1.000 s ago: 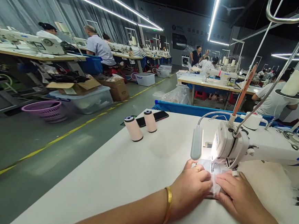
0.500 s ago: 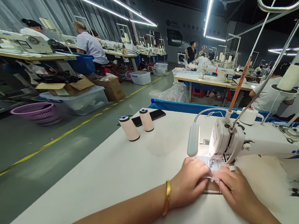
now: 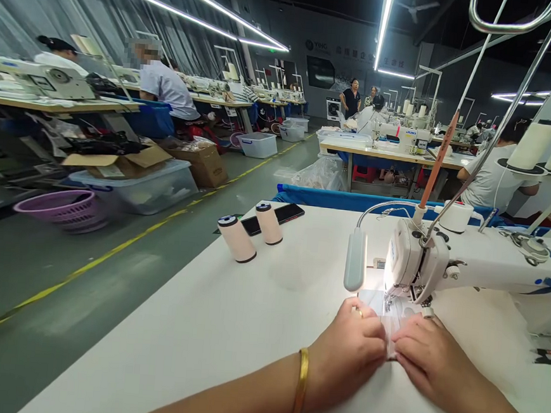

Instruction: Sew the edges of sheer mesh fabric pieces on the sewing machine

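Note:
A small piece of thin white fabric (image 3: 391, 333) lies under the lit needle area of a white sewing machine (image 3: 408, 252). My left hand (image 3: 353, 343), with a gold bangle and a ring, is closed on the fabric's left side, just in front of the presser foot (image 3: 389, 301). From the right, my right hand (image 3: 431, 349) pinches the same fabric, its fingertips close to those of the left. Parts of the fabric are hidden beneath the fingers. A small lamp (image 3: 356, 260) on a bendy neck shines beside the needle.
Two pale thread spools (image 3: 237, 240) stand at the table's left, by a black phone (image 3: 289, 213). Cones of cream thread (image 3: 533, 145) sit on a stand at the right. A metal thread stand rod (image 3: 524, 80) rises over the machine. Co-workers sit at other machines beyond.
Both hands have come slightly toward me, the left one more. The fabric between them now lies flatter and shows more of its length in front of the presser foot.

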### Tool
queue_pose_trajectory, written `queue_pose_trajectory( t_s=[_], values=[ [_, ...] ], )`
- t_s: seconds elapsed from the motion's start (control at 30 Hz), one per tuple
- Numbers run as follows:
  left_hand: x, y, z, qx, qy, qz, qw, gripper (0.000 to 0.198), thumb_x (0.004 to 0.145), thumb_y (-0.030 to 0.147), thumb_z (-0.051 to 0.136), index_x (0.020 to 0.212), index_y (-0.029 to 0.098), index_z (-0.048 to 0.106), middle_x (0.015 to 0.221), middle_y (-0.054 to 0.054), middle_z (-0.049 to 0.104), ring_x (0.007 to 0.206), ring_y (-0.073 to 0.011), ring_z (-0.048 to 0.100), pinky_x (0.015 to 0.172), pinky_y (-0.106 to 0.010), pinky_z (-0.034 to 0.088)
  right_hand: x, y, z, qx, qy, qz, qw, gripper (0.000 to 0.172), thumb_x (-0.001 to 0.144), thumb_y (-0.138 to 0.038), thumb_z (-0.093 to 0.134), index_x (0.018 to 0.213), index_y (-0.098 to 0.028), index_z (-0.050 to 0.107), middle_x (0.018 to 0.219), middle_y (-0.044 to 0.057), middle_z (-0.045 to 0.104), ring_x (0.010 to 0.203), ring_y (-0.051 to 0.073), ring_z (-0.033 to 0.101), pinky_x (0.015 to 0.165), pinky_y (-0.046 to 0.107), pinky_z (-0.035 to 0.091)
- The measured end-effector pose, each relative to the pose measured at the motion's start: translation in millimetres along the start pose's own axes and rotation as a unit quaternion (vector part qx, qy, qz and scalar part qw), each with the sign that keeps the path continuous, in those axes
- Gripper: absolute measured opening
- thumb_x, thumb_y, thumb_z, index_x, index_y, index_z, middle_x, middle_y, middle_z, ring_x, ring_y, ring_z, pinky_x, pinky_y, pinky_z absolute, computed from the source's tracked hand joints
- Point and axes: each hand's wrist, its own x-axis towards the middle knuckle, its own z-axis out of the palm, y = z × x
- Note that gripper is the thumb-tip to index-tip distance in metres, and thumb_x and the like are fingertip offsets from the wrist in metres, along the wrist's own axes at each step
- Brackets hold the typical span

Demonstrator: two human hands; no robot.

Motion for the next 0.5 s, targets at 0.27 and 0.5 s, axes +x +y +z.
queue_pose_trajectory(
  t_s=[0.27, 0.5],
  values=[
    [-6, 4, -3.2, 0.031, -0.020, 0.017, 0.999, 0.020, 0.097, 0.013, 0.058, 0.090, 0.024, 0.073, 0.086, 0.002, 0.074, 0.076, -0.0159, 0.062, 0.099, -0.044, 0.033, -2, -4, -3, -0.040, -0.032, 0.000, 0.999, 0.022, 0.110, -0.019, 0.046, 0.114, -0.024, 0.067, 0.098, 0.005, 0.070, 0.092, 0.023, 0.060, 0.082, 0.041, 0.045],
    [-1, -4, 1.1, 0.056, -0.006, 0.007, 0.998, 0.018, 0.098, 0.013, 0.059, 0.090, 0.023, 0.073, 0.088, 0.001, 0.075, 0.078, -0.0157, 0.065, 0.099, -0.044, 0.033, 0, 3, 7, -0.047, 0.022, 0.013, 0.999, 0.019, 0.106, -0.016, 0.050, 0.108, -0.024, 0.068, 0.106, 0.005, 0.073, 0.096, 0.025, 0.062, 0.086, 0.040, 0.045]
  ],
)
